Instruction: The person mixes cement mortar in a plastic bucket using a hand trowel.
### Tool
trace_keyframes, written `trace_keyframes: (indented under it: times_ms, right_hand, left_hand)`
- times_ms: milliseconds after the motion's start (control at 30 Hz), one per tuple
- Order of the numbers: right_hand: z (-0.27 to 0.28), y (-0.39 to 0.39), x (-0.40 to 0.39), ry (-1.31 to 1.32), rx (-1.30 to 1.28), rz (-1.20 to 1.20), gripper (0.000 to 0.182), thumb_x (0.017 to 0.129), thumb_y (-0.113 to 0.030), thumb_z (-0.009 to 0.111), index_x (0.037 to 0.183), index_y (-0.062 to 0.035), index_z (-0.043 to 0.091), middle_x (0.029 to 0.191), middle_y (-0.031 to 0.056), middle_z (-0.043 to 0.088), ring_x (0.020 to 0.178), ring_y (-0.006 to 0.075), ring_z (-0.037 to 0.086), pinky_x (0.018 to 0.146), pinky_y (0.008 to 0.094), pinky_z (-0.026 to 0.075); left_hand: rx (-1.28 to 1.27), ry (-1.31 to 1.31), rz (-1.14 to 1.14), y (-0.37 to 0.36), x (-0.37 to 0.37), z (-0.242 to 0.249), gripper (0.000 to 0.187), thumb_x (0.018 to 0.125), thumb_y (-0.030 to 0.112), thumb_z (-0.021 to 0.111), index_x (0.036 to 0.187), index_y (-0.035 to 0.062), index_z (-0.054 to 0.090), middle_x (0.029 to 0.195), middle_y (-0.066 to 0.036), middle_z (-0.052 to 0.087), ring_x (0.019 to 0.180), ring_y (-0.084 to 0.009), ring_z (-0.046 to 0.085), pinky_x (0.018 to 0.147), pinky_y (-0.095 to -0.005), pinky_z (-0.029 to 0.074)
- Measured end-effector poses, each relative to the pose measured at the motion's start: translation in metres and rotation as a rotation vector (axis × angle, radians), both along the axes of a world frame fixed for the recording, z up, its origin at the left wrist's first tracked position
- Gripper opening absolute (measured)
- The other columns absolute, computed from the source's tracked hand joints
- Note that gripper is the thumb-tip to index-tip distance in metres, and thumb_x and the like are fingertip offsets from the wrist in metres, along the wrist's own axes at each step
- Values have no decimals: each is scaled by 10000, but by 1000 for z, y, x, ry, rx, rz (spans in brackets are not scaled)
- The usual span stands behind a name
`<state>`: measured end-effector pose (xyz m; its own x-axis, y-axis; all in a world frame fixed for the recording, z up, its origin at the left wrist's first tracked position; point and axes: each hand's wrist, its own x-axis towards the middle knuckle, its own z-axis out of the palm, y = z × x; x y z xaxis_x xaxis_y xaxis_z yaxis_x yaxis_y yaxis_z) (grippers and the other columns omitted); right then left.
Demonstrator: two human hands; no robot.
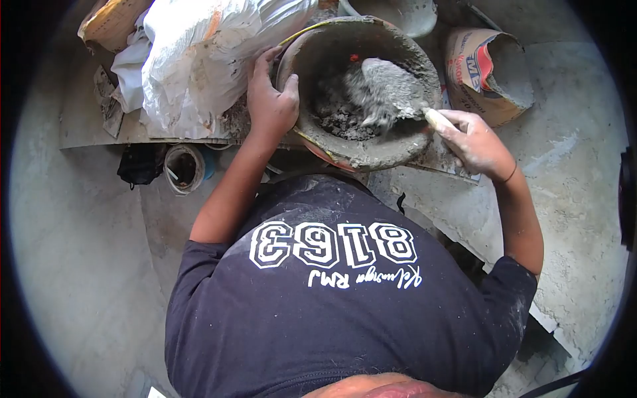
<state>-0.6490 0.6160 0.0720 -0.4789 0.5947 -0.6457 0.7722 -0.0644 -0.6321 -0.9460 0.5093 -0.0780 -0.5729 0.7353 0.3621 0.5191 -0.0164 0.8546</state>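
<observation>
A large round bucket (pixel 388 158) crusted with grey cement stands tilted in front of me, its mouth towards the camera. My left hand (pixel 273 99) holds its left rim, thumb raised at the edge and fingers along the outer side. At the right rim, my right hand (pixel 474 142) is closed around the pale handle of a trowel. The trowel's blade, inside the bucket, is loaded with wet grey mortar (pixel 391 89), slightly smeared by motion. Darker, crumbly mix (pixel 348 124) lies on the bucket's bottom below it.
White plastic sacks (pixel 192 60) lie left of the bucket, on a board. An open paper cement bag (pixel 488 76) stands to the right. A pale basin (pixel 405 14) is behind. Lower left, a small bucket (pixel 184 169) sits beside a black bag (pixel 141 164).
</observation>
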Motion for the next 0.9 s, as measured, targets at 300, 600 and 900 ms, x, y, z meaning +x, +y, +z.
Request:
trace_keyframes:
  times_ms: [300, 600, 900]
  right_hand:
    - [-43, -8, -17, 0, 545, 319, 384, 871, -215, 647, 1176, 17, 619, 1045, 253, 660, 950, 385, 646, 851, 402, 493]
    - [-24, -22, -29, -381, 929, 543, 380, 820, -258, 680, 1171, -115, 658, 901, 160, 689, 858, 326, 663, 774, 436, 526]
    - [-3, -20, -48, -362, 682, 627, 353, 814, -267, 683, 1126, -103, 694, 967, 152, 697, 910, 333, 663, 806, 437, 522]
  left_hand:
    - [-15, -3, -9, 0, -1, 1, 451, 771, 49, 635, 1210, 18, 534, 1266, -178, 509, 1206, -354, 487, 1045, -408, 376]
    - [-6, 2, -11, -1, -1, 2, 446, 764, 59, 638, 1196, 16, 535, 1277, -178, 501, 1215, -360, 475, 1052, -418, 372]
    - [10, -15, -13, 0, -2, -2, 447, 763, 54, 638, 1198, 25, 536, 1277, -177, 506, 1201, -362, 489, 1036, -419, 386]
